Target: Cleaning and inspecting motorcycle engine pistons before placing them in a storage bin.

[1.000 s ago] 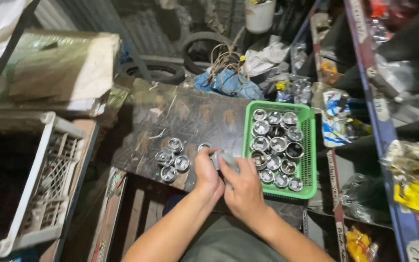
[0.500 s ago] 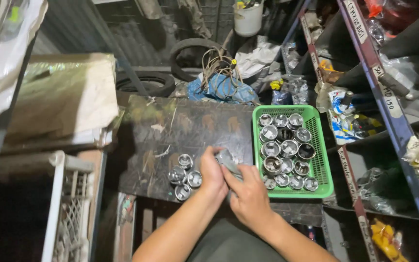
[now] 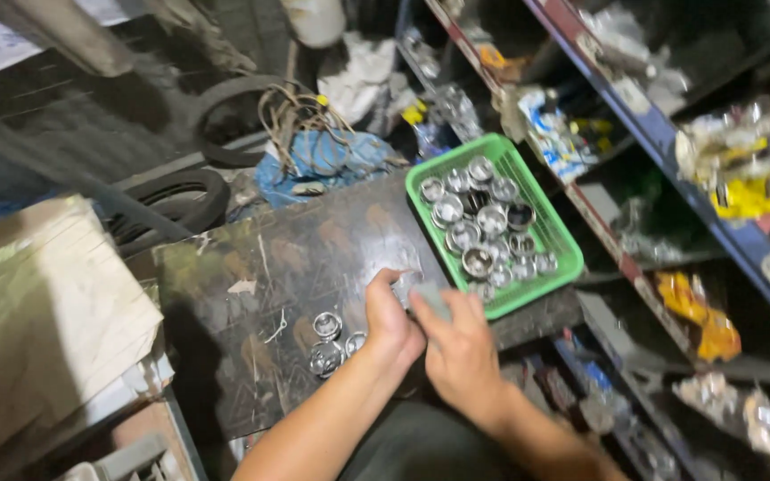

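A small shiny metal part [image 3: 405, 289], blurred and mostly hidden, sits between both hands over the dark counter [image 3: 296, 258], just left of the green basket [image 3: 554, 236]. The left hand [image 3: 391, 319] has its grip clenched around the part, thumb on top. The right hand [image 3: 461, 343] meets it from the other side, fingers curled toward the same part; whether it grasps the part or only steadies it, the view cannot tell.

Just left of the hands, three similar round metal cups [image 3: 330, 343] lie loose on the counter, touching one another. The basket holds many more cups, piled close, and its near corner hangs past the counter's front edge. Beyond the counter lie rubber belts [image 3: 176, 200] and a blue rag [image 3: 318, 160] with tangled wire. A cardboard box [image 3: 37, 321] stands at the left; cluttered shelves [image 3: 670, 142] run along the right.

Likely risks: the small, smooth part could slip from the fingers and roll off into the clutter below. An elbow nudge could tip the overhanging basket and spill its load. The loose cups sit near the left wrist and could be swept off.
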